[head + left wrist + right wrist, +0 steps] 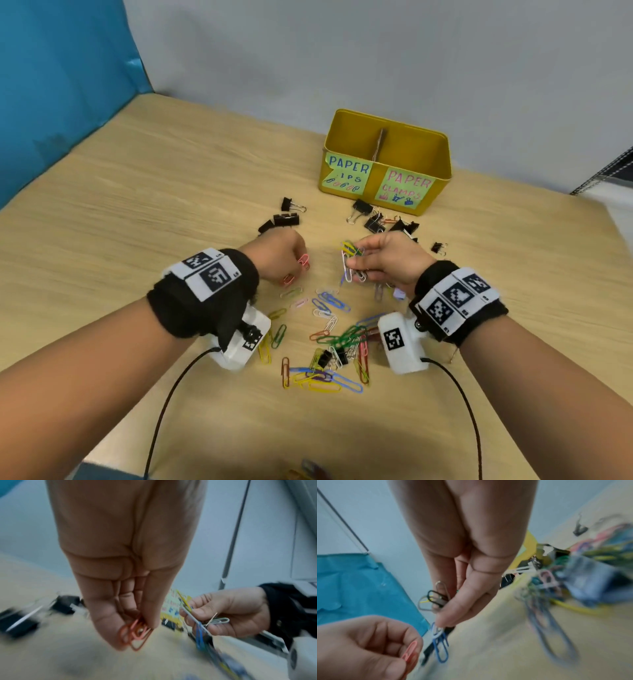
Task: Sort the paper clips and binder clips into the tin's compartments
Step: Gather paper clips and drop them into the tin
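Observation:
A yellow tin (387, 135) with a middle divider stands at the back of the wooden table, labelled for paper clips on its left half and paper clamps on its right. My left hand (277, 255) pinches a few pink and orange paper clips (135, 632) just above the table. My right hand (383, 260) grips a bunch of mixed paper clips (351, 262), white, yellow, blue and black (439, 635). Loose coloured paper clips (329, 342) lie scattered between my wrists. Black binder clips (370, 216) lie in front of the tin.
More binder clips (284, 217) sit left of the tin, one (437, 247) to the right, one (330, 356) among the loose clips. A blue sheet (61, 85) covers the left wall. Cables run from both wrist cameras toward me.

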`<state>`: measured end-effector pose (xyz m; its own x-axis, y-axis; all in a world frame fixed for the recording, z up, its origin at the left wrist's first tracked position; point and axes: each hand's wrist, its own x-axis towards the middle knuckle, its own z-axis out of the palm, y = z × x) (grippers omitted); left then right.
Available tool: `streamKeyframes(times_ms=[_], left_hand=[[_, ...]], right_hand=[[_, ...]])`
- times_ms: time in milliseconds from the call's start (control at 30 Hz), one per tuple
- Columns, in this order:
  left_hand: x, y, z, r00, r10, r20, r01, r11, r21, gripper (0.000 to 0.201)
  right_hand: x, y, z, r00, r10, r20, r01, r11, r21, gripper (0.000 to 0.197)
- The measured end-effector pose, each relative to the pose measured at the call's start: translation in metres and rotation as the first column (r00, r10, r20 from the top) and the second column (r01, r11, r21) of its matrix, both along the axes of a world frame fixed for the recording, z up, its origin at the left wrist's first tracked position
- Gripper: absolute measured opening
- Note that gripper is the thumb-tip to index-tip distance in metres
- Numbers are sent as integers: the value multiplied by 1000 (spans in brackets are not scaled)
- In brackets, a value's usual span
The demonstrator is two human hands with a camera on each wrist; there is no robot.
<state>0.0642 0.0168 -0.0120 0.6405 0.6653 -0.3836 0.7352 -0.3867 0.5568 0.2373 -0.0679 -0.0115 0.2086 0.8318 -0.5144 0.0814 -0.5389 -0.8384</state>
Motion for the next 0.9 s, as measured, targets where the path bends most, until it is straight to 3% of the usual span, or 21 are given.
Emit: streamKeyframes(times_ms=[67, 167, 300, 367, 433, 500, 567, 667, 700, 767, 833, 900], left_hand=[[10, 17, 14, 984, 105, 141, -88, 989, -121, 7], [37, 49, 45, 916, 220, 335, -172, 971, -168, 15], [81, 86, 80, 808, 281, 517, -296, 954, -55, 18], [99, 98, 88, 804, 274, 528, -353, 934, 52, 8], [110, 108, 87, 864, 237, 445, -328, 935, 138, 26], [110, 111, 83, 921, 178, 347, -260, 943, 207, 35], [99, 107, 80, 938, 142, 315, -229, 938, 259, 38], [61, 79, 75, 944, 65, 322, -157, 951, 266, 25], [45, 69, 69, 959, 4, 282, -64, 977, 205, 18], [12, 45, 55, 974, -197, 108, 203, 978, -45, 18], [-12, 25, 36, 913, -396, -97, 359, 893, -270, 38], [-24, 8, 18, 863, -454, -223, 414, 887, -204, 56]], right_hand=[[8, 15, 22, 994, -90, -69, 95, 993, 68, 21], [23, 49, 63, 966, -218, -141, 246, 942, 230, 21], [34, 97, 98, 924, -351, -151, 382, 847, 368, 25], [38, 117, 101, 910, -399, -117, 413, 834, 365, 29], [42, 132, 97, 930, -365, -34, 358, 885, 297, 27], [44, 137, 92, 962, -224, 158, 191, 961, 198, 10], [46, 136, 85, 926, -171, 337, 116, 977, 177, 31], [26, 110, 82, 823, -227, 521, 53, 943, 328, 26], [17, 97, 79, 821, -181, 541, -11, 943, 332, 22], [-4, 68, 67, 830, 80, 552, -212, 961, 179, 21], [-23, 45, 48, 722, 407, 560, -434, 896, -92, 24], [-40, 29, 29, 552, 596, 583, -561, 783, -269, 29]])
